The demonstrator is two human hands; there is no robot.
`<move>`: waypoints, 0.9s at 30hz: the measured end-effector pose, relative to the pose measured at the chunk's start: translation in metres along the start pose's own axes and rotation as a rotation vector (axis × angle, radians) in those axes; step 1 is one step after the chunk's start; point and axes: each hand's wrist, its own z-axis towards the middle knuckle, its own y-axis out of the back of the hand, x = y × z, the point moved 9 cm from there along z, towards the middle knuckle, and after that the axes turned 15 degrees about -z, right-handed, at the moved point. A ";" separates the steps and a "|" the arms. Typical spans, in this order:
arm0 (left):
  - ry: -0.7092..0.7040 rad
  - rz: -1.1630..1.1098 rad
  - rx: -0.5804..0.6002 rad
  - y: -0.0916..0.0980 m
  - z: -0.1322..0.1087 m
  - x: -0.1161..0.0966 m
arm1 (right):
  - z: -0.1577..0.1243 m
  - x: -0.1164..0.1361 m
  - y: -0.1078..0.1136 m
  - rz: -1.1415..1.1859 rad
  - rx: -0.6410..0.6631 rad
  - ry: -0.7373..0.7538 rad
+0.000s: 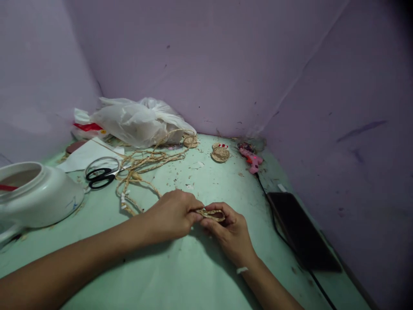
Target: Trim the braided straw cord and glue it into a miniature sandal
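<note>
Between my two hands is a small loop of braided straw cord (213, 214), bent into a narrow oval above the green tabletop. My left hand (177, 214) pinches the loop's left end between thumb and fingers. The rounded right end sits in my right hand (230, 230), with the thumb below and fingers curled behind. From behind my left hand, more braided straw cord (151, 161) runs back in a loose tangle. Beyond my hands lies a round woven straw piece (220, 153) with red and white bits on its top edge.
Black-handled scissors (101, 177), a white pot (48, 198), white paper (90, 156) and a plastic bag (135, 120) lie on the left. To the right are a pink glue gun (251, 160), its black cable (274, 224) and a dark phone-like slab (303, 232). Purple walls enclose the table.
</note>
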 end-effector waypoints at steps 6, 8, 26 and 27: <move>0.021 0.258 -0.011 -0.009 -0.001 0.008 | 0.001 0.012 0.010 -0.191 0.034 0.134; 0.009 0.322 0.013 -0.010 -0.004 0.010 | 0.000 0.019 0.013 -0.353 0.048 0.237; -0.112 0.308 -0.213 -0.001 -0.017 0.017 | 0.001 0.022 -0.010 -0.889 0.135 0.457; -0.094 0.304 -0.220 0.001 -0.018 0.017 | 0.000 0.022 -0.009 -0.888 0.128 0.458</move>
